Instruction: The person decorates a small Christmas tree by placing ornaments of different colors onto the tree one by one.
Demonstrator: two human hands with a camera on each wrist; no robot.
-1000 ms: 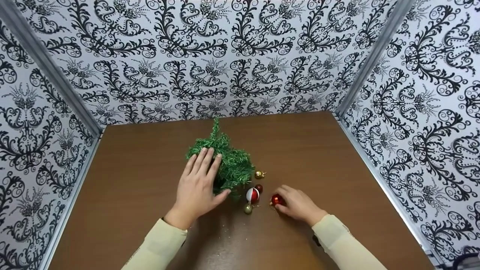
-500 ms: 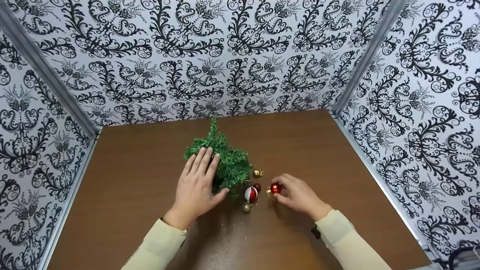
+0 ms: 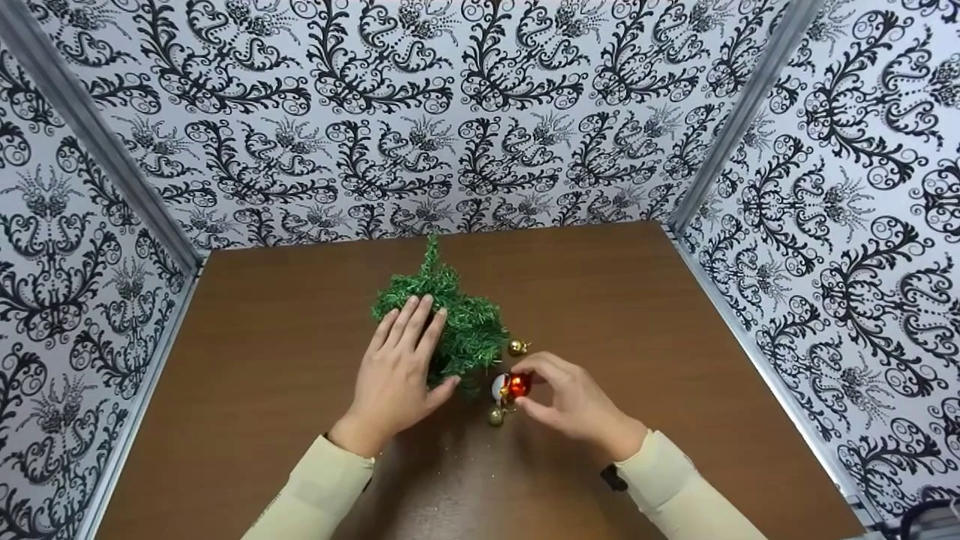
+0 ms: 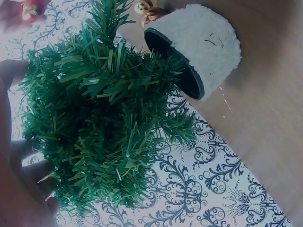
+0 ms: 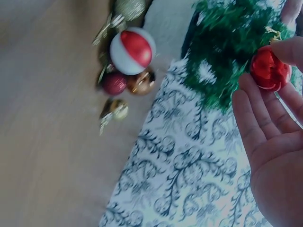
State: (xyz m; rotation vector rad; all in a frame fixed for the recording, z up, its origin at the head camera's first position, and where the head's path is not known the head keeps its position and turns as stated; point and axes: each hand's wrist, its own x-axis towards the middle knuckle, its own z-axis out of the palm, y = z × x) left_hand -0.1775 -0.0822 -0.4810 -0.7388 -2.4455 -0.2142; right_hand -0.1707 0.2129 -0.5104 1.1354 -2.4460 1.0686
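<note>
A small green artificial Christmas tree (image 3: 472, 330) stands mid-table, its white fuzzy pot (image 4: 208, 47) showing in the left wrist view. Against the tree's near left side lies my left hand (image 3: 394, 386), fingers extended along the branches. My right hand (image 3: 577, 397) pinches a shiny red bauble (image 3: 519, 385) between thumb and fingers, right of the tree. A gold cap and loop top this bauble in the right wrist view. Beyond it in the head view, partly covered, is a white-and-red bauble (image 3: 499, 386). The right hand's fingertips are apart from the branches.
By the pot lie a greenish-gold bauble (image 3: 496, 416), a small gold bauble (image 3: 517, 347), a dark red bauble (image 5: 114, 83) and a copper bauble (image 5: 143, 82). Patterned walls (image 3: 420, 150) enclose the brown table (image 3: 615, 300) at back and sides.
My right hand has lifted the red bauble off the table and carried it left, in front of the white-and-red one. The left hand stays against the tree.
</note>
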